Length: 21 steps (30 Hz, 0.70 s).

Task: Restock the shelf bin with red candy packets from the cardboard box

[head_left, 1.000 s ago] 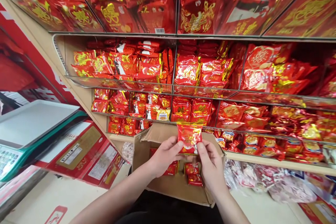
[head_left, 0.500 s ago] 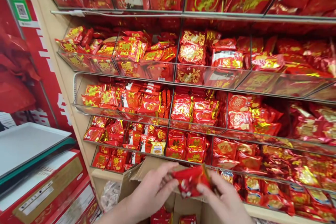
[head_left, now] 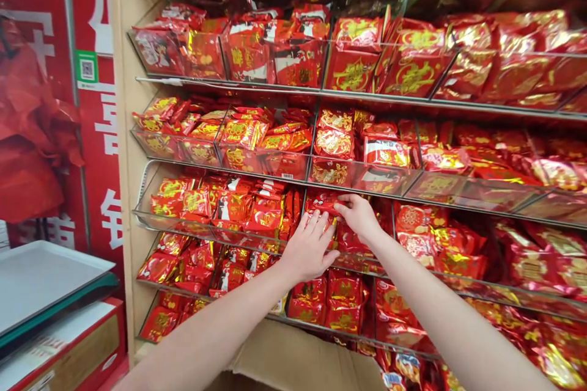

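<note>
Lying inside a clear-fronted bin (head_left: 356, 260), a red packet (head_left: 321, 201) was pinched by the right hand (head_left: 361, 217), not yet let go; packets just below were touched by the left hand (head_left: 306, 252), fingers spread. A cardboard box (head_left: 298, 357) was seen below.

Hands (head_left: 334, 229) touch red packets (head_left: 321, 203); shelved.
</note>
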Motion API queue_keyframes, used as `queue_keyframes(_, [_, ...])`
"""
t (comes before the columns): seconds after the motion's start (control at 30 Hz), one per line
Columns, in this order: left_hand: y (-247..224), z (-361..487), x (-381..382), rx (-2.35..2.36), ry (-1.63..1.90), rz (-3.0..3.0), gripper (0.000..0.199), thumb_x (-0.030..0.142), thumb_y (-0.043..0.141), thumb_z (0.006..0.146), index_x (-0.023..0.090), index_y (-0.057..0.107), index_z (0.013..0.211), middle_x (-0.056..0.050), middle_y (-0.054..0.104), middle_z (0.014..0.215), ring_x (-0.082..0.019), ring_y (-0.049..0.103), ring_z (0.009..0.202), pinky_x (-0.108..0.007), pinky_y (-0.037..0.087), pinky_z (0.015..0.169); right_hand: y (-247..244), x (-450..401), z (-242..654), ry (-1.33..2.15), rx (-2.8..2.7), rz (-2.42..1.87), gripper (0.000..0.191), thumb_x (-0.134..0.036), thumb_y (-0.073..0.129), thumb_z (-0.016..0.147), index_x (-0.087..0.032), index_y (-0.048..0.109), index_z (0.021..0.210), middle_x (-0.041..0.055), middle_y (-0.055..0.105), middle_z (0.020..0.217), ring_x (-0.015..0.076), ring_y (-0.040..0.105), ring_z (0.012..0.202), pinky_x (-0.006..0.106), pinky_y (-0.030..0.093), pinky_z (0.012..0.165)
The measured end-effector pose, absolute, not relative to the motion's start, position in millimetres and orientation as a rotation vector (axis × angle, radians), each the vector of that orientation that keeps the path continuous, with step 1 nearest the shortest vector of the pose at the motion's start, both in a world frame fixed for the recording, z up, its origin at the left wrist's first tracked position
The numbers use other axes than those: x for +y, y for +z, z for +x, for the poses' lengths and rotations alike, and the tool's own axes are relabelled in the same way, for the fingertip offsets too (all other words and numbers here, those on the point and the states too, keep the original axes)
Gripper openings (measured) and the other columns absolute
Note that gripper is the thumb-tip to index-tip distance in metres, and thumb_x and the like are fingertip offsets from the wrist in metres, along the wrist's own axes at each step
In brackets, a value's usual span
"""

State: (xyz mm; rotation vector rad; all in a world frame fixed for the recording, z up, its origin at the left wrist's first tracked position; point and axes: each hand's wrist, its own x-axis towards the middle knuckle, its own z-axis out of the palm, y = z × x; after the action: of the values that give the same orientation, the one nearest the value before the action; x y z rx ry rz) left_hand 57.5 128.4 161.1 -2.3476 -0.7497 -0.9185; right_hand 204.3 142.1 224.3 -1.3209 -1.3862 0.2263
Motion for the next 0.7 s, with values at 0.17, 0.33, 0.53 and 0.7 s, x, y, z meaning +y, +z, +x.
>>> queue_keyframes(0.17, [154, 58, 132, -0.793, -0.985, -2.306, 0.054, 0.048, 0.036, 0.086, 0.013, 0.045, 0.125, -0.018, 0.037, 0.14, -0.032, 0.026, 0.132, -0.05, 0.018, 0.109, 236, 149, 199, -0.175, -1.693, -1.444, 0.026, -0.033, 0.065, 0.07, -0.014, 0.066, 0.087, 0.0144, 0.065, 0.097, 0.0288, 0.056, 0.099, 0.043, 0.039, 0.091])
queue_keyframes(0.33, [153, 60, 132, -0.784, -1.013, -2.304, 0.052, 0.047, 0.038, 0.085, 0.012, 0.047, 0.123, -0.017, 0.041, 0.137, -0.031, 0.028, 0.131, -0.049, 0.019, 0.109, 239, 159, 188, -0.601, -1.886, -1.72, 0.036, -0.043, 0.042, 0.085, -0.017, 0.066, 0.092, 0.0148, 0.067, 0.09, 0.0293, 0.059, 0.091, 0.045, 0.042, 0.081])
queue_keyframes(0.53, [153, 62, 132, -0.8, -1.01, -2.299, 0.055, 0.047, 0.039, 0.084, 0.012, 0.045, 0.126, -0.019, 0.04, 0.137, -0.033, 0.029, 0.13, -0.049, 0.022, 0.108, 239, 170, 189, -0.471, -1.961, -1.747, 0.038, -0.047, 0.038, 0.086, -0.025, 0.056, 0.112, 0.0092, 0.064, 0.107, 0.0294, 0.057, 0.099, 0.048, 0.041, 0.083])
queue_keyframes(0.7, [155, 62, 130, -0.814, -0.987, -2.325, 0.054, 0.047, 0.038, 0.084, 0.011, 0.047, 0.124, -0.022, 0.035, 0.139, -0.034, 0.027, 0.131, -0.047, 0.018, 0.11, 238, 145, 205, -0.451, -1.938, -1.482, 0.04, -0.038, 0.044, 0.084, -0.017, 0.052, 0.117, 0.0117, 0.059, 0.116, 0.026, 0.052, 0.107, 0.041, 0.04, 0.091])
